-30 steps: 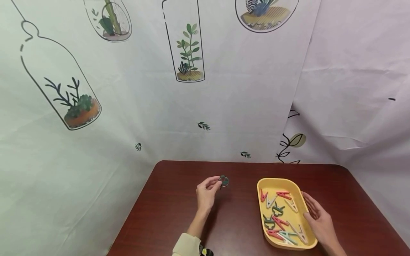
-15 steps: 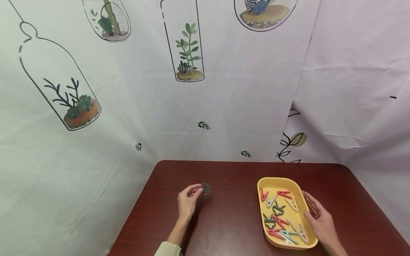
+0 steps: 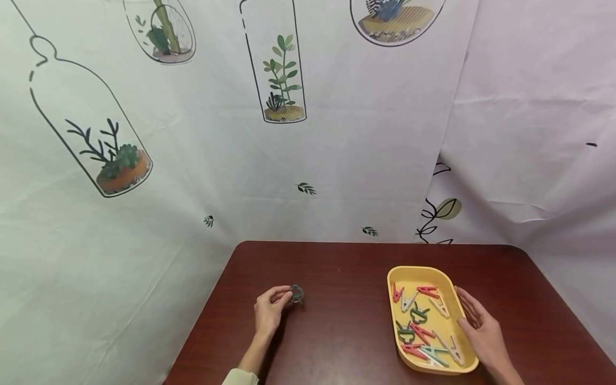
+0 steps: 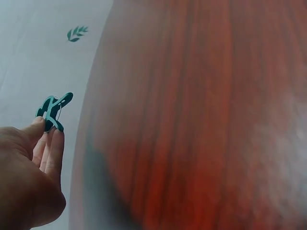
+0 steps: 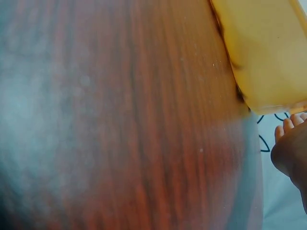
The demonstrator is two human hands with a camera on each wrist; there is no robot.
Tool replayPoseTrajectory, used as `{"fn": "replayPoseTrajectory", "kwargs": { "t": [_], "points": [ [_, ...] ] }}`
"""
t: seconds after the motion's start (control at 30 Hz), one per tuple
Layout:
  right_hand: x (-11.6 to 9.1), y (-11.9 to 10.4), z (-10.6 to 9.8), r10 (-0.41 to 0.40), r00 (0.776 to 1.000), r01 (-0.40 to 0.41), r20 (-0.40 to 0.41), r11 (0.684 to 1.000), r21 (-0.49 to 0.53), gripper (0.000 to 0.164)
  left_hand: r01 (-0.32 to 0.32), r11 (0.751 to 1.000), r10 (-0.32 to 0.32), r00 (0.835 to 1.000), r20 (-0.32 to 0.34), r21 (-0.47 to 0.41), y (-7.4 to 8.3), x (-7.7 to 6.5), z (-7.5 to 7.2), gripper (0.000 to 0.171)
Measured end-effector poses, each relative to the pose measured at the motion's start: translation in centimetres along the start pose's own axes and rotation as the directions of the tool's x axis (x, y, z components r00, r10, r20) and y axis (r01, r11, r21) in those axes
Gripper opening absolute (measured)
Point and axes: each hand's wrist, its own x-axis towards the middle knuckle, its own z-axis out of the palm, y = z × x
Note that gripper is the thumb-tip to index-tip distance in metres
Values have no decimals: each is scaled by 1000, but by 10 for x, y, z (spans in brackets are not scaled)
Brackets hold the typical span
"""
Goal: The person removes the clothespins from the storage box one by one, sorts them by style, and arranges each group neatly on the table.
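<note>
Between thumb and fingertips, my left hand (image 3: 268,313) pinches a dark green plant clip (image 3: 296,293) with rounded jaws, held over the left part of the table. The left wrist view shows the clip (image 4: 53,111) side on, its handles spread apart. At the right, my right hand (image 3: 483,331) holds the long side of a yellow tray (image 3: 416,269), thumb at the rim and fingers along the outer wall. Inside the tray lie several clothespins: red ones (image 3: 427,292), pale ones (image 3: 408,302) and a mint one (image 3: 434,355), plus two green clips (image 3: 419,314).
A dark red-brown wooden table (image 3: 346,331) carries the tray. Behind it hangs a white cloth (image 3: 337,149) printed with plants in glass jars. The table's far edge meets this cloth.
My left hand has moved left and nearer over the table, carrying the green plant clip away from the tray. The right hand and the tray have stayed in place.
</note>
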Motion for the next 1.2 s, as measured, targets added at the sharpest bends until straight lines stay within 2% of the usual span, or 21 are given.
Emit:
{"fn": "replayPoseTrajectory", "kwargs": {
  "t": [0.33,0.8,1.07,1.2],
  "points": [
    [1,1,0,3,1000,-3,-3,1000,1,59,20,1000,-21,1000,12,7,-10,-3,-6,15],
    [0,0,0,-9,1000,9,-4,1000,7,59,28,995,-29,999,14,100,-15,-1,-6,12],
    [0,1,0,-30,1000,30,-7,1000,8,59,11,978,-13,1000,8,207,-16,5,-3,10],
    [0,2,0,-34,999,34,-3,999,18,59,1,955,1,1000,-5,296,-15,7,-2,9]
  ]
}}
